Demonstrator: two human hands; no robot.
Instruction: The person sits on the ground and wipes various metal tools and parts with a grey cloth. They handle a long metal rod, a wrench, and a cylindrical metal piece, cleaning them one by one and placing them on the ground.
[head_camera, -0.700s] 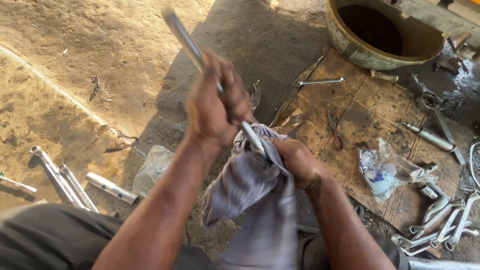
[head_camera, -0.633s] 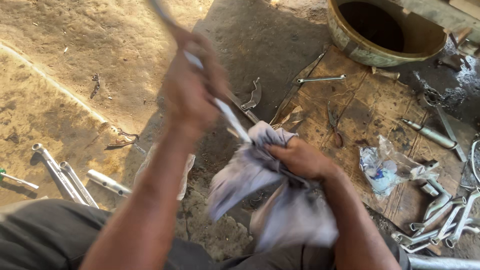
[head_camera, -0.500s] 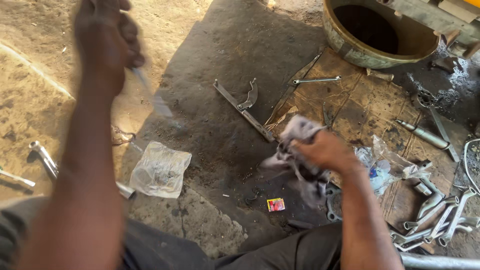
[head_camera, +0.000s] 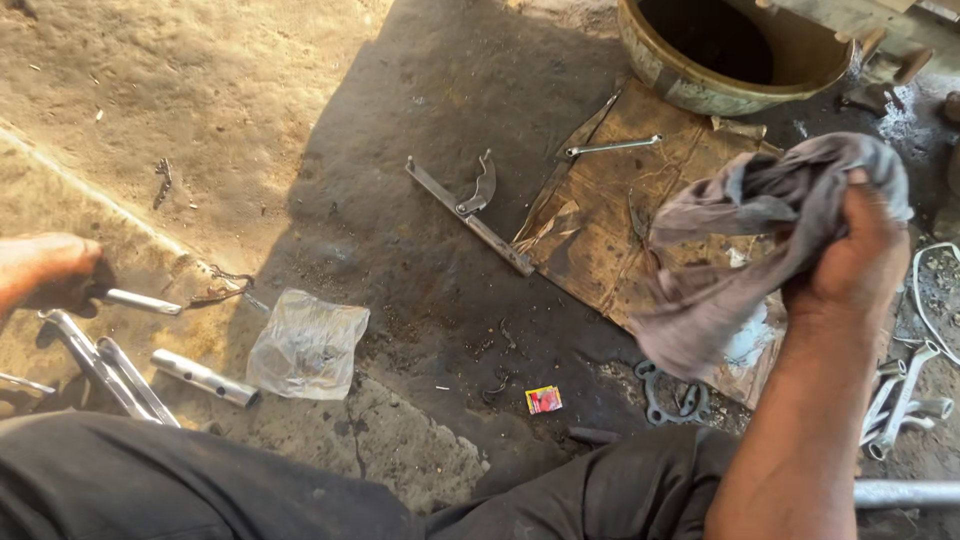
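Two hands: left hand (head_camera: 45, 265) fingers clamp one silver metal tube spanner (head_camera: 140, 300) beside three more spanners (head_camera: 110, 370); right hand (head_camera: 855, 265) fingers clench one grey cloth rag (head_camera: 740, 250).

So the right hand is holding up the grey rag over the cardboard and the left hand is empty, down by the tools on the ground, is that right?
Not quite. The left hand is not empty: the head view shows it gripping a metal rod down by the tube spanners on the ground. The rest stands: the right hand holds up the grey rag over the cardboard.
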